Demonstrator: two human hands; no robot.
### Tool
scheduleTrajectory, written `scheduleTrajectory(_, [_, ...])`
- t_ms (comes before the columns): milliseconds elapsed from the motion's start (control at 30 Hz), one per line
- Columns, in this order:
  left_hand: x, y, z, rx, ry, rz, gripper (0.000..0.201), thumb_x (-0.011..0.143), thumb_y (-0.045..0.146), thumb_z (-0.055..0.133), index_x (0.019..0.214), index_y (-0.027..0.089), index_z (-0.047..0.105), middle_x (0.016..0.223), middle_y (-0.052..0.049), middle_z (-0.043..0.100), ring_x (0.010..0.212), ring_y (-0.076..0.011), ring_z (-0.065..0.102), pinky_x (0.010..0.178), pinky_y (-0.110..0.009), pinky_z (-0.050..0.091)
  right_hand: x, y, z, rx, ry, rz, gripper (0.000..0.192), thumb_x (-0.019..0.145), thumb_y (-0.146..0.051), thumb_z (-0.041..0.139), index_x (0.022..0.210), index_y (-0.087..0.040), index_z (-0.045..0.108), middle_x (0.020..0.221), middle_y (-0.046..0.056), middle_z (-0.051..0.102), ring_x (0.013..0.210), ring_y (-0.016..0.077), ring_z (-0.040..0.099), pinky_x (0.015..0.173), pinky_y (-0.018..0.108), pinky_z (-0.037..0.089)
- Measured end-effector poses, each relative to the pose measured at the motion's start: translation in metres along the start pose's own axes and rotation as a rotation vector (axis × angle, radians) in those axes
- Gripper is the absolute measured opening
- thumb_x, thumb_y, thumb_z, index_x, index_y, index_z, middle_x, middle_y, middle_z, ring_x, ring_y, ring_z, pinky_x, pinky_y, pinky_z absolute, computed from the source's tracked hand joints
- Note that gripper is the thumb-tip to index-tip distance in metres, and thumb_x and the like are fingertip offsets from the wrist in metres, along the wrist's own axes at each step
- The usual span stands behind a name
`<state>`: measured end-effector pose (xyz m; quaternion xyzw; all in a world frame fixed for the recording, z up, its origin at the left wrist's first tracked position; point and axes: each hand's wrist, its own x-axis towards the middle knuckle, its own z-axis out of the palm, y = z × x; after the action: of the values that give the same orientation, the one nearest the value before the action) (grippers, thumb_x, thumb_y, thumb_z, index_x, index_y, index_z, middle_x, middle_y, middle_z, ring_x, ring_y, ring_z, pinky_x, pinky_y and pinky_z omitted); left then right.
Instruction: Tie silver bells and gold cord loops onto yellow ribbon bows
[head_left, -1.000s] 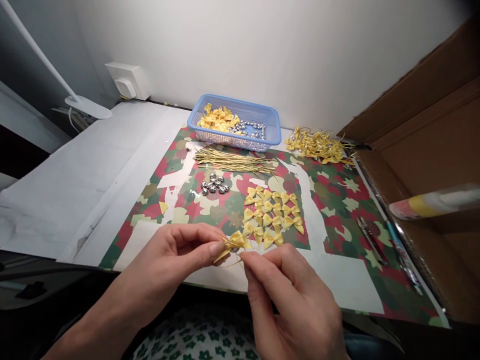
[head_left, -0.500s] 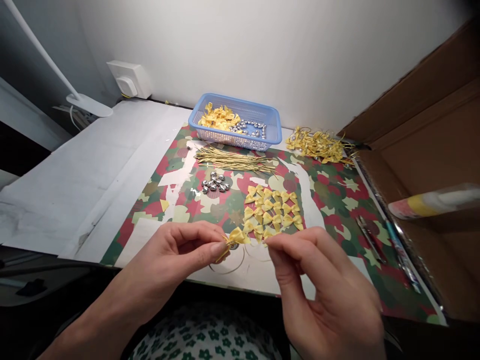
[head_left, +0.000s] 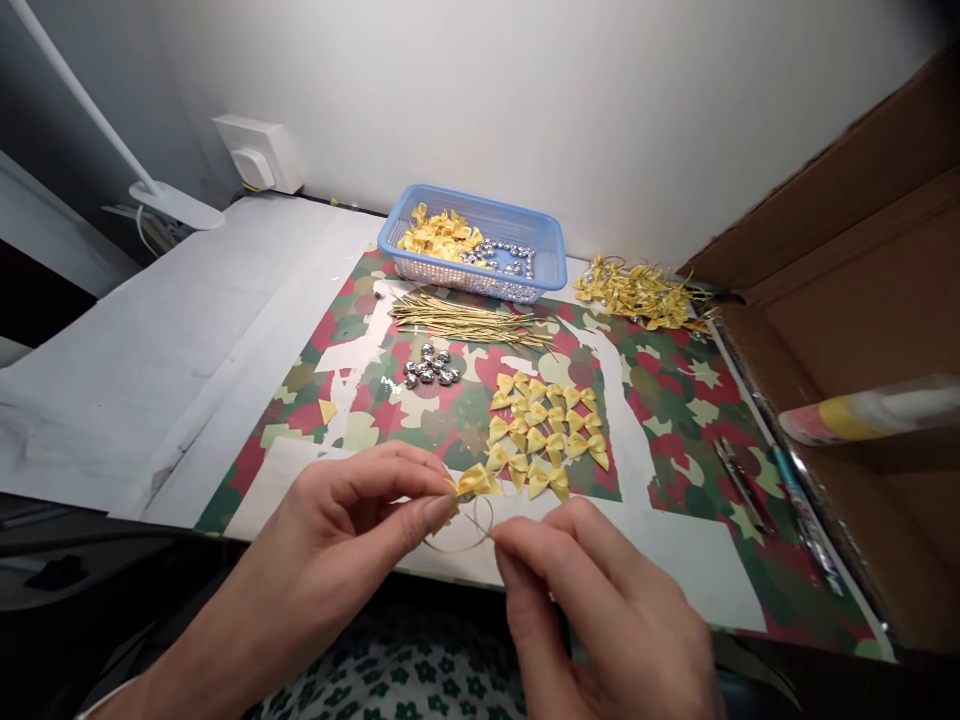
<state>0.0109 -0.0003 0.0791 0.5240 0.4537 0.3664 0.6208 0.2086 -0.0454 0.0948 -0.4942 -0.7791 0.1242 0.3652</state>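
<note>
— Surface? Camouflage-patterned mat (head_left: 675,400) over white paper, pale wall behind blue basket (head_left: 474,250).

— Hands? Left hand (head_left: 352,520) pinching yellow bow (head_left: 474,482), right hand (head_left: 592,590) pinching gold thread (head_left: 461,540), nearer than basket.

Blue basket (head_left: 551,262), lamp base (head_left: 176,205), cardboard box (head_left: 862,300).

No readable text, label, brand, number or sign shows on anything here.
</note>
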Motion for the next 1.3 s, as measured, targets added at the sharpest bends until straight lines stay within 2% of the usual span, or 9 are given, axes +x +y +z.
scheduleTrajectory(233, [0.0018, -0.0004, -0.0019, -0.016, -0.024, -0.082, 0.013, 0.092, 0.035, 0.075, 0.086, 0.025, 0.082, 0.091, -0.001, 0.076, 0.086, -0.0177, 0.066, 0.076, -0.023, 0.054, 0.0014, 0.0044, 0.0054, -0.049, -0.027, -0.029, 0.018, 0.092, 0.000, 0.055, 0.096, -0.016, 0.062, 0.076, 0.002, 0.050, 0.065, 0.0146, 0.049, 0.057, 0.029, 0.041])
scheduleTrajectory(367, [0.0021, -0.0022, -0.0015, -0.003, -0.012, -0.066, 0.013, 0.092, 0.033, 0.075, 0.085, 0.025, 0.082, 0.093, -0.001, 0.076, 0.087, -0.0176, 0.066, 0.076, -0.023, 0.054, 0.0007, 0.0052, 0.0062, -0.041, -0.029, -0.033, 0.018, 0.092, 0.001, 0.054, 0.090, -0.017, 0.057, 0.077, 0.003, 0.050, 0.066, 0.0146, 0.048, 0.058, 0.029, 0.040])
scheduleTrajectory(933, [-0.0018, -0.0005, 0.0018, 0.027, 0.037, 0.022, 0.010, 0.091, 0.025, 0.076, 0.084, 0.027, 0.082, 0.092, -0.001, 0.078, 0.088, -0.0184, 0.069, 0.076, -0.022, 0.058, 0.0018, 0.0090, 0.0069, -0.022, -0.091, -0.055, 0.018, 0.092, 0.001, 0.052, 0.089, -0.016, 0.055, 0.079, 0.004, 0.048, 0.069, 0.0165, 0.047, 0.060, 0.030, 0.039])
scheduleTrajectory(1133, [-0.0011, -0.0018, -0.0002, 0.032, 0.009, 0.002, 0.011, 0.093, 0.026, 0.074, 0.084, 0.027, 0.082, 0.090, 0.001, 0.076, 0.086, -0.0162, 0.068, 0.075, -0.019, 0.057, 0.0028, 0.0066, 0.0065, -0.008, -0.087, -0.028, 0.018, 0.092, 0.002, 0.052, 0.089, -0.016, 0.056, 0.079, 0.004, 0.047, 0.069, 0.0163, 0.046, 0.059, 0.030, 0.039])
scheduleTrajectory(1300, [-0.0017, -0.0032, 0.0027, 0.024, 0.049, 0.046, 0.011, 0.091, 0.022, 0.076, 0.086, 0.028, 0.083, 0.095, 0.000, 0.079, 0.090, -0.0173, 0.071, 0.077, -0.019, 0.060, 0.0021, 0.0058, 0.0051, -0.018, -0.105, -0.020, 0.019, 0.093, 0.000, 0.051, 0.085, -0.017, 0.054, 0.078, 0.003, 0.046, 0.068, 0.0161, 0.045, 0.059, 0.030, 0.037])
